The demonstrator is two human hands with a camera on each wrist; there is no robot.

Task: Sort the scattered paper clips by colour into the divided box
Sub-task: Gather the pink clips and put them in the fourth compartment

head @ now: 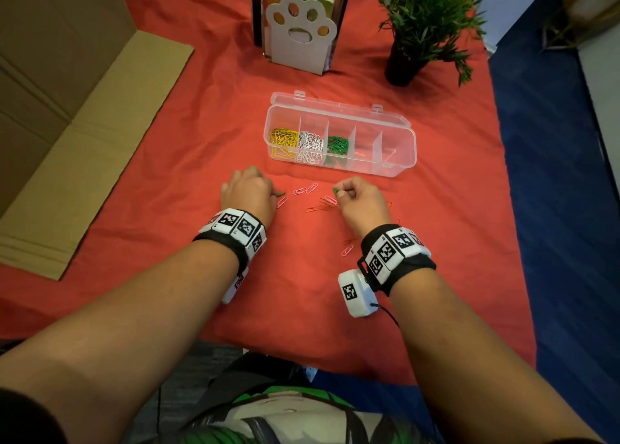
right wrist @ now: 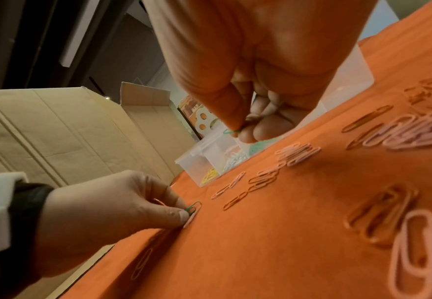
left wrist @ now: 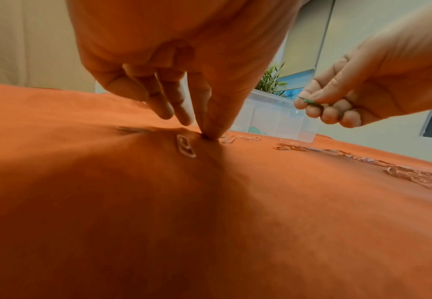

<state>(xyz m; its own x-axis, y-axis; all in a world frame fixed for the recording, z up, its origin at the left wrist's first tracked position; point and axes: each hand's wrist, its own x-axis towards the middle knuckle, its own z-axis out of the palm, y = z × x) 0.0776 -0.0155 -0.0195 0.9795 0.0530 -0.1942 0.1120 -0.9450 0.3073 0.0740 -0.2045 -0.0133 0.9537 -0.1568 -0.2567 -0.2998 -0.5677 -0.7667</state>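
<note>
A clear divided box (head: 404, 148) lies open on the red cloth, with yellow clips (head: 283, 139), white clips (head: 310, 144) and green clips (head: 337, 144) in its three left compartments. In front of it my left hand (head: 272, 193) pinches a green clip (right wrist: 193, 206) that lies on the cloth, thumb and forefinger pressed down (left wrist: 209, 135). My right hand (head: 337, 193), raised a little off the cloth, holds another green clip (head: 334, 191) between thumb and curled fingers (left wrist: 309, 101). Pink clips (head: 310, 188) and orange clips (head: 318, 207) lie scattered between and under the hands.
A paw-shaped book stand (head: 300, 37) and a potted plant (head: 422, 24) stand behind the box. Flattened cardboard (head: 84, 124) lies at the left. The cloth's right edge (head: 503, 191) borders blue flooring. More pink clips (head: 347, 250) lie near my right wrist.
</note>
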